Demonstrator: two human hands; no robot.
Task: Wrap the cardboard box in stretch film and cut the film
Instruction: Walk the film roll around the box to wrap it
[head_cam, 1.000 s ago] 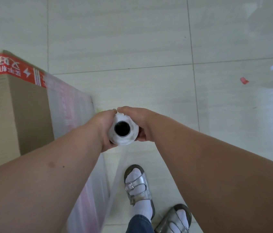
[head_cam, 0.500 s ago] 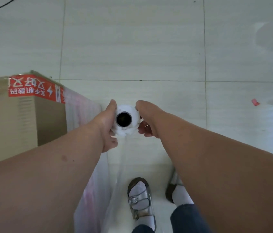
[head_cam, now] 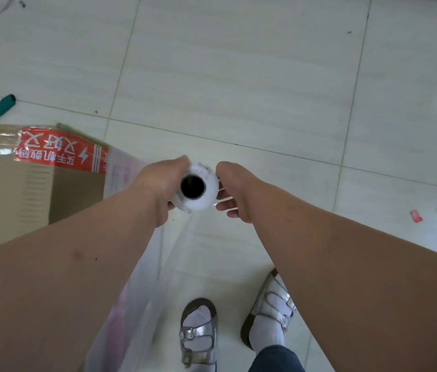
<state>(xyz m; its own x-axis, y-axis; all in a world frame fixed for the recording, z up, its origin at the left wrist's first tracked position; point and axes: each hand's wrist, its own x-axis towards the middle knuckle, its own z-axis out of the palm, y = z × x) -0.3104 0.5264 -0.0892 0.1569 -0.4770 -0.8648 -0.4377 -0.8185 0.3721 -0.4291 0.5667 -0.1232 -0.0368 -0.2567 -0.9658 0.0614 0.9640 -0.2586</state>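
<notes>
The stretch film roll [head_cam: 197, 189] stood upright beside the cardboard box [head_cam: 34, 183], its hollow core facing the camera, left hand [head_cam: 158, 183] curled around it, right hand [head_cam: 232, 191] alongside with fingers loosely spread, above the tiled floor [head_cam: 239, 76].

Film roll [head_cam: 198, 189] — upright, core end facing me, my left hand [head_cam: 158, 183] gripping at nine o'clock, right hand [head_cam: 232, 189] fingers loose at three. Cardboard box [head_cam: 24, 189] — film-wrapped, red tape [head_cam: 59, 151], at nine o'clock.
</notes>
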